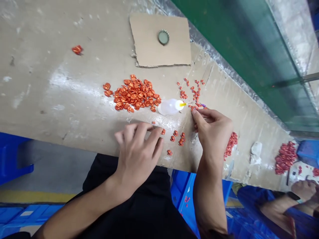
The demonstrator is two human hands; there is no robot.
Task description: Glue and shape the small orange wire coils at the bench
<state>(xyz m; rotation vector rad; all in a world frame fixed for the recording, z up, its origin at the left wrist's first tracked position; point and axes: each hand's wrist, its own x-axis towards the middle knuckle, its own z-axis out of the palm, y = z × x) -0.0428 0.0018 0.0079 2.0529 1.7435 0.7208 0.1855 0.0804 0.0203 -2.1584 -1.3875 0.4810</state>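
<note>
My left hand (139,144) rests on the table with its fingers bent and apart. Its index fingertip is close to a small orange-red piece (163,131); whether they touch I cannot tell. Thumb and fingertips of my right hand (211,124) are pinched together at the edge of a scatter of tiny red pieces (195,96). What they hold is hidden; a small purple tip (203,105) shows just beyond them. Between the hands and slightly farther off lies a white squeeze bottle (169,107) with a yellow needle tip. Several shiny orange-red ribbed pieces (137,93) form a pile left of it.
A cardboard sheet (147,39) bearing a bottle cap (163,37) lies at the far side. A green strip (239,43) runs beyond the table edge. To the right are red piles (286,157) and another person's hands (304,191). Blue bins (183,186) stand below.
</note>
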